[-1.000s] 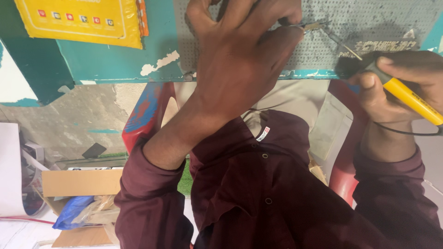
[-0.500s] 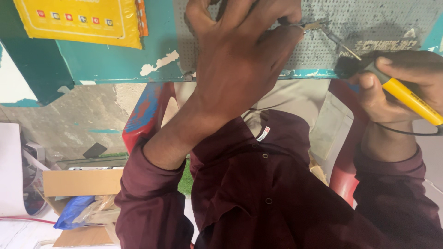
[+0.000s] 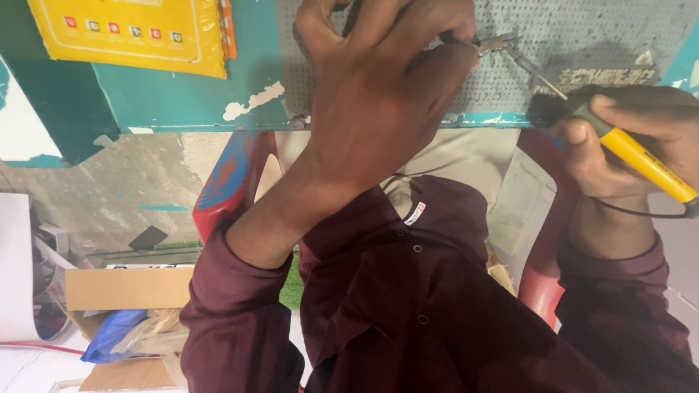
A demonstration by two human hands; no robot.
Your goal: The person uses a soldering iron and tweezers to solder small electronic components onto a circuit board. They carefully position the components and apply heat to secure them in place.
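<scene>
My left hand [image 3: 386,94] reaches over a grey perforated mat [image 3: 582,36] on a teal bench and pinches a small metal part [image 3: 499,42] between its fingertips. My right hand [image 3: 641,138] grips a soldering iron with a yellow handle [image 3: 644,164] and a black collar. Its thin tip [image 3: 535,69] slants up to the left and ends at the small metal part. A black cord runs from the iron's handle past my right wrist. Both my arms are in dark maroon sleeves.
A yellow packet [image 3: 131,33] lies on the teal bench [image 3: 167,102] at the upper left. A red plastic chair [image 3: 233,182] is under me. On the floor at the lower left stand a cardboard box [image 3: 127,287] and a blue plastic bag [image 3: 109,335].
</scene>
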